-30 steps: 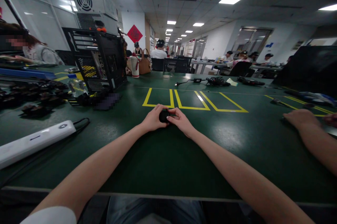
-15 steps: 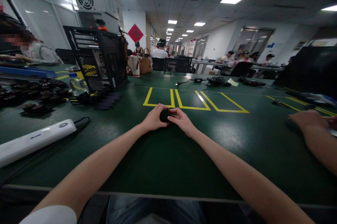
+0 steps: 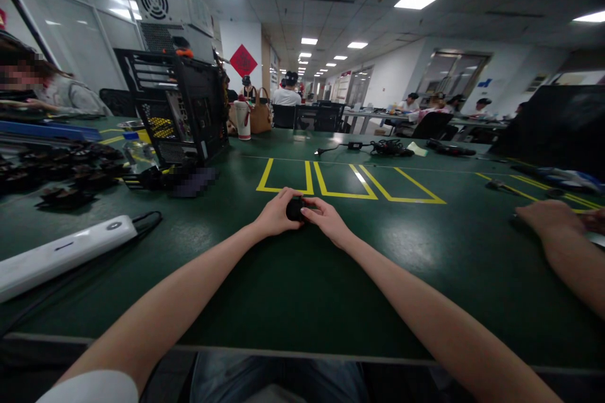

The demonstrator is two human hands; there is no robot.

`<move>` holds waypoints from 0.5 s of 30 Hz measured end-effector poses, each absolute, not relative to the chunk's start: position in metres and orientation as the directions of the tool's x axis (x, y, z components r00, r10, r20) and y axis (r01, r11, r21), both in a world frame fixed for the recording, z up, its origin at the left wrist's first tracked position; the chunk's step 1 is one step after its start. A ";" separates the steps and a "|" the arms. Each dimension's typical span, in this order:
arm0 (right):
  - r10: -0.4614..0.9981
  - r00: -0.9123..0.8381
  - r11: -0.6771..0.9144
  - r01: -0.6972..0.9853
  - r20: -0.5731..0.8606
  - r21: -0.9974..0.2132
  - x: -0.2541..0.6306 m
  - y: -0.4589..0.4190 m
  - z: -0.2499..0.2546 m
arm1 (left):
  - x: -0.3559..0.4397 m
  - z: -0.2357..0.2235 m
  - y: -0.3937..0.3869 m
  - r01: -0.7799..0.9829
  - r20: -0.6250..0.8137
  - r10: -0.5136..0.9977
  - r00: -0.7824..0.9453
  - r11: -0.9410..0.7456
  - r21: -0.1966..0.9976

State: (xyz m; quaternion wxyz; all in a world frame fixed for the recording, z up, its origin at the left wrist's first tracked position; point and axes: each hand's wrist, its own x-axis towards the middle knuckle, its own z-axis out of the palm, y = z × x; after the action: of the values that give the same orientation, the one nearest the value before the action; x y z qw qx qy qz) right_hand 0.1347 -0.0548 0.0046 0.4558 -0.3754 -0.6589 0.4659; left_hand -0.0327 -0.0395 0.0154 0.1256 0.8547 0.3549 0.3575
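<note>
Between my two hands is a small black round object (image 3: 295,210), whose kind I cannot make out. My left hand (image 3: 276,212) curves around its left side, thumb below and fingers above. From the right, my right hand (image 3: 326,219) pinches its edge with thumb and fingertips. Both hands are just above or on the green table (image 3: 293,289); I cannot tell which. Just beyond my fingers lie yellow tape outlines (image 3: 340,193) on the tabletop.
A white power strip (image 3: 70,255) with a cable lies left. Behind it are black parts (image 3: 70,195), a clear bottle (image 3: 138,152) and an open computer case (image 3: 184,106). Black cables (image 3: 387,147) lie at the back. Another person's hand (image 3: 551,220) works at the right.
My hands and the black round object stay almost in place. The other person's hand at the right has shifted very slightly left.
</note>
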 end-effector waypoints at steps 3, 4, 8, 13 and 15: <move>0.911 -0.306 0.300 0.027 0.278 -0.954 0.134 -0.058 0.006 | -0.033 0.017 -0.041 0.526 0.510 0.707 0.491 -0.707 0.473; 0.911 -0.297 0.305 0.017 0.286 -0.952 0.133 -0.059 0.006 | -0.033 0.017 -0.041 0.531 0.504 0.711 0.490 -0.702 0.475; 0.913 -0.275 0.318 0.014 0.302 -0.948 0.131 -0.059 0.005 | -0.032 0.017 -0.041 0.534 0.500 0.717 0.485 -0.696 0.480; 0.919 -0.265 0.318 0.056 0.293 -0.946 0.132 -0.056 0.005 | -0.031 0.014 -0.039 0.533 0.522 0.709 0.474 -0.703 0.472; 0.922 -0.272 0.306 0.073 0.277 -0.949 0.132 -0.056 0.007 | -0.031 0.014 -0.038 0.527 0.530 0.702 0.476 -0.710 0.467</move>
State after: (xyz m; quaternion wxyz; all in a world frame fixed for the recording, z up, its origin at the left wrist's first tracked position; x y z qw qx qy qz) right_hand 0.1320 -0.0557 0.0065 0.4702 -0.3782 -0.6572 0.4515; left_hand -0.0311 -0.0382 0.0138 0.1206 0.8507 0.3610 0.3626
